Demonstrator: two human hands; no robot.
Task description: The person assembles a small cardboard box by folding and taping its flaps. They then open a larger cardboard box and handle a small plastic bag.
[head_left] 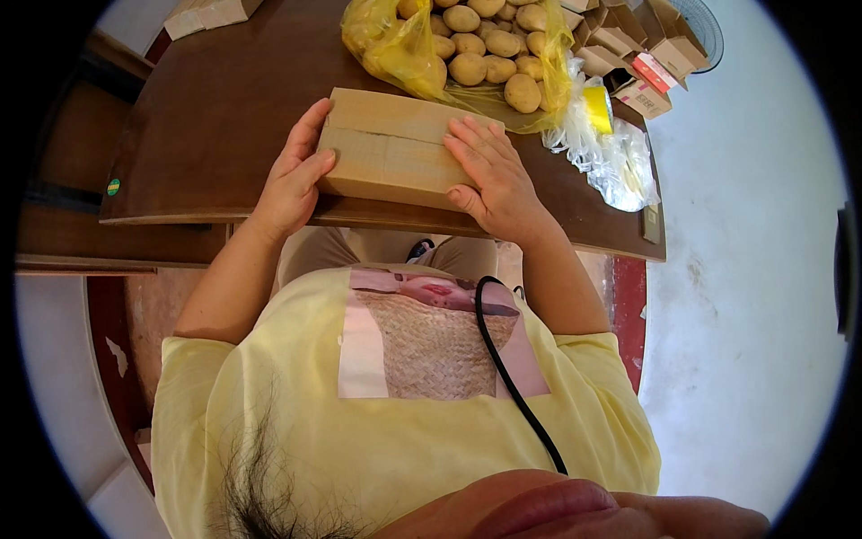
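A closed brown cardboard box (392,149) lies near the front edge of the table, with a seam running along its top. My left hand (296,175) is closed round the box's left end, its thumb reaching toward the top edge. On the right end, my right hand (492,177) rests with fingers stretched out flat over the top and the thumb toward the near side. What lies inside the box is hidden.
Behind the box, a yellow plastic bag (392,56) full of potatoes (468,68) lies open on the brown table (215,117). At right are a yellow tape roll (598,110), clear plastic bags (620,166) and open cardboard boxes (612,29). Another carton (211,13) is far left.
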